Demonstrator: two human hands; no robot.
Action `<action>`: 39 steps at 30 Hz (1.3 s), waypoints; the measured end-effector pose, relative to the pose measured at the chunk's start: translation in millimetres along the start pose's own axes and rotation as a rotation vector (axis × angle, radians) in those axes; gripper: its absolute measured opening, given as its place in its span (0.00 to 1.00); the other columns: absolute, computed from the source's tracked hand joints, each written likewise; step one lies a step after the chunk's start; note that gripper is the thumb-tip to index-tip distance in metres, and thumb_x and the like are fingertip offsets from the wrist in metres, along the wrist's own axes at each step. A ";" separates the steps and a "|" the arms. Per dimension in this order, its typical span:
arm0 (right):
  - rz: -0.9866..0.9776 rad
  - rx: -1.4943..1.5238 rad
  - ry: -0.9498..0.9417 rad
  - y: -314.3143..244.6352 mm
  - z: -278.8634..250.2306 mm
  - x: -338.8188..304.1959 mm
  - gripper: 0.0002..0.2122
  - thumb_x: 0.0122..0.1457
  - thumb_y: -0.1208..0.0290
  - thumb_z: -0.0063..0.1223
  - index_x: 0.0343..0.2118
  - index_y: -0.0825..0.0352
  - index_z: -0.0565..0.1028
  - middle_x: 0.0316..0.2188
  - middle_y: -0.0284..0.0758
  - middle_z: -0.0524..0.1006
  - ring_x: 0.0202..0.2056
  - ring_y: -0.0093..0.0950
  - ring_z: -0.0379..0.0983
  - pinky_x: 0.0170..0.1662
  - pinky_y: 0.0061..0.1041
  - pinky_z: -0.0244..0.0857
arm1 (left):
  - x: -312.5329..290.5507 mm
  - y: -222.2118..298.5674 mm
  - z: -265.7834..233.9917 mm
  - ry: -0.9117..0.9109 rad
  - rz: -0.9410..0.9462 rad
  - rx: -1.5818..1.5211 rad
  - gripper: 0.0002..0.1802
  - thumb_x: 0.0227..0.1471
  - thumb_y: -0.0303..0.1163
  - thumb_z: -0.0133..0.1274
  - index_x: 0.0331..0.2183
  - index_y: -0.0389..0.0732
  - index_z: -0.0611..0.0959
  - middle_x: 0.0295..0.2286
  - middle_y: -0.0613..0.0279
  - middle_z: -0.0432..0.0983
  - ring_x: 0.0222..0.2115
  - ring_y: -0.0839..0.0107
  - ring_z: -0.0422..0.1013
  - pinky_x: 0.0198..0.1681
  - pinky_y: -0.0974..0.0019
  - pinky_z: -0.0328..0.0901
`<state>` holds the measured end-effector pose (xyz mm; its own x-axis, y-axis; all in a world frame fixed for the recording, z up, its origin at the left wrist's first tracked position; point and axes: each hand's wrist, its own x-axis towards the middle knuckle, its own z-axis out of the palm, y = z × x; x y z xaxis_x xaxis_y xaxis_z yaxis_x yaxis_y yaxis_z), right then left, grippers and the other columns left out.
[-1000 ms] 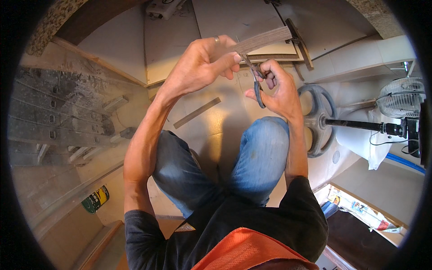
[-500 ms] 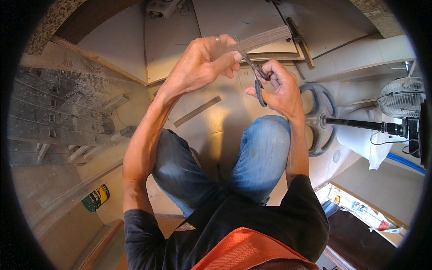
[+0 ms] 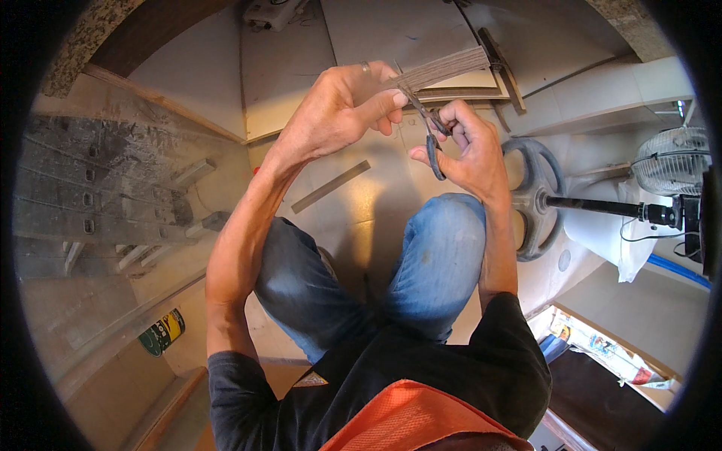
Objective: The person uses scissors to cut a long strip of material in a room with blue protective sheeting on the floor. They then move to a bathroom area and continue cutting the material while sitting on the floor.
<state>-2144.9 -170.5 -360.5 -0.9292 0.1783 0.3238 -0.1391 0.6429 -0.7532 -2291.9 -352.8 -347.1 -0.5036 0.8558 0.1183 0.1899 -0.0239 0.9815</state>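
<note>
My left hand (image 3: 338, 113) pinches one end of a grey-brown wood-grain strip (image 3: 444, 68) that sticks out to the right, above my knees. My right hand (image 3: 470, 146) grips a pair of dark-handled scissors (image 3: 425, 124), fingers through the loops. The blades point up and left and meet the strip's lower edge beside my left thumb. Both hands are raised over my legs in blue jeans (image 3: 429, 263), and I am seated on a pale floor.
A loose strip (image 3: 331, 186) lies on the floor ahead of my left knee. Flat boards (image 3: 391, 30) lie further ahead. A standing fan's round base (image 3: 534, 195) and head (image 3: 673, 161) are to the right. A perforated metal shelf (image 3: 98, 195) and a can (image 3: 162, 332) are at left.
Both hands have shifted slightly while holding the strip and scissors. The scissors' blades now sit closer to the strip by my left thumb.
</note>
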 end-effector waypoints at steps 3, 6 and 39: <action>-0.001 -0.012 -0.003 -0.5 -0.9 -0.1 0.22 0.42 0.64 0.77 0.28 0.65 0.69 0.20 0.22 0.65 0.20 0.12 0.49 0.22 0.17 0.44 | 0.1 -0.6 0.1 0.009 -0.014 0.021 0.07 0.62 0.30 0.55 0.34 0.37 0.79 0.25 0.66 0.78 0.25 0.80 0.74 0.29 0.75 0.68; 0.018 0.007 -0.004 -2.7 -1.7 -0.7 0.21 0.42 0.66 0.76 0.29 0.65 0.69 0.20 0.22 0.66 0.20 0.12 0.50 0.22 0.17 0.44 | -0.1 -1.2 0.2 0.017 -0.001 0.006 0.07 0.62 0.30 0.55 0.34 0.37 0.79 0.25 0.65 0.78 0.25 0.80 0.74 0.29 0.74 0.69; 0.253 1.280 -0.080 4.7 -8.7 6.8 0.19 0.62 0.61 0.57 0.52 0.64 0.70 0.42 0.34 0.74 0.36 0.26 0.76 0.40 0.25 0.71 | 9.1 -0.2 -12.2 0.272 0.680 0.381 0.08 0.52 0.22 0.57 0.34 0.42 0.87 0.32 0.64 0.83 0.39 0.67 0.80 0.49 0.61 0.72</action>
<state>-2149.0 -159.8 -356.9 -0.9890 0.1157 0.0920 -0.1420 -0.5697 -0.8095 -2306.9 -351.3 -344.4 -0.3529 0.5617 0.7483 0.7749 -0.2728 0.5702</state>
